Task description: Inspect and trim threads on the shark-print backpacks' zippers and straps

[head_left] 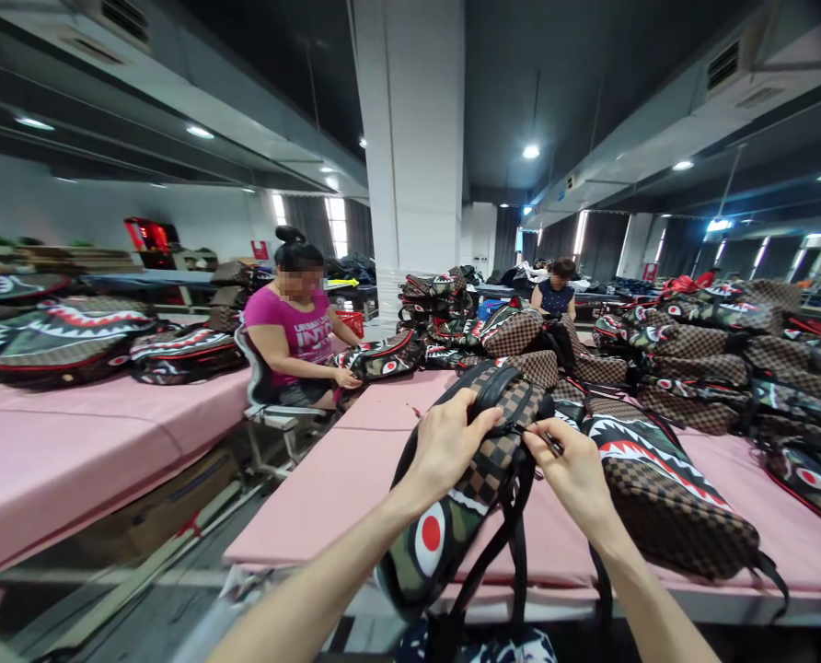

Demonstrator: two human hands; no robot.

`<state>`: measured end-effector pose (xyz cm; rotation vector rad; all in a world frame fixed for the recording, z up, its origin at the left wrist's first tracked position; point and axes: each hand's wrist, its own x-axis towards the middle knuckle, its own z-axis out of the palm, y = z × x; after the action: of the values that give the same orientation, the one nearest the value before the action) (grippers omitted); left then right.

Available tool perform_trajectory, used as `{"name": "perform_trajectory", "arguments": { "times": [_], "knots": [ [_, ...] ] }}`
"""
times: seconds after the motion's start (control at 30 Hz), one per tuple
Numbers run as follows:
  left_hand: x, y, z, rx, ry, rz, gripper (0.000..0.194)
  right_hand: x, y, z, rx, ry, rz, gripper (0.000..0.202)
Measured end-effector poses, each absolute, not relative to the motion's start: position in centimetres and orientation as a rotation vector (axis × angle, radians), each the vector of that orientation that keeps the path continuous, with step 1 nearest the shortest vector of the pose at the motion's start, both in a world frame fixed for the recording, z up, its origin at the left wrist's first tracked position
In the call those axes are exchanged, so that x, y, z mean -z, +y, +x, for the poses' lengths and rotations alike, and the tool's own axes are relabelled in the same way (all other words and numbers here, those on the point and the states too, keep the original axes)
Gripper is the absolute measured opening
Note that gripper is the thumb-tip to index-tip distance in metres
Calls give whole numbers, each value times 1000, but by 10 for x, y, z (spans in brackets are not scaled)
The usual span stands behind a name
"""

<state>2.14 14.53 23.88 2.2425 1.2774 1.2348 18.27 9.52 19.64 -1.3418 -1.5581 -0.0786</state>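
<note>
A checkered backpack [433, 539] with a red-and-white eye patch and black straps leans over the edge of the pink table in front of me. My left hand [448, 442] is closed on its upper part, thumb and fingers gripping the dark trim near the handle. Beside it, my right hand [568, 460] pinches a small dark object at the bag's right side, too small to name. The black straps [517, 552] hang down between my forearms.
Another shark-mouth backpack [679, 493] lies right of my right hand. Piles of similar bags [693, 368] stand behind it. A seated person [300, 322] in a pink shirt handles a bag at the left, near a second pink table [107, 442]. Another person [554, 293] sits farther back.
</note>
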Motion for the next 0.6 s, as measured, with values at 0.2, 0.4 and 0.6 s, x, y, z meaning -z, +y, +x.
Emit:
{"name": "perform_trajectory", "arguments": {
  "times": [0.2, 0.4, 0.6],
  "knots": [
    [-233, 129, 20, -1274, 1092, 2211, 22, -197, 122, 231, 297, -1227, -1567, 21],
    [-254, 177, -48, -1184, 929, 2225, 35, -203, 113, 224, 272, -1388, -1478, 19],
    [-243, 161, -32, -1750, 1021, 2874, 20, -204, 108, 188, 275, -1468, -1369, 12]
  ]
}}
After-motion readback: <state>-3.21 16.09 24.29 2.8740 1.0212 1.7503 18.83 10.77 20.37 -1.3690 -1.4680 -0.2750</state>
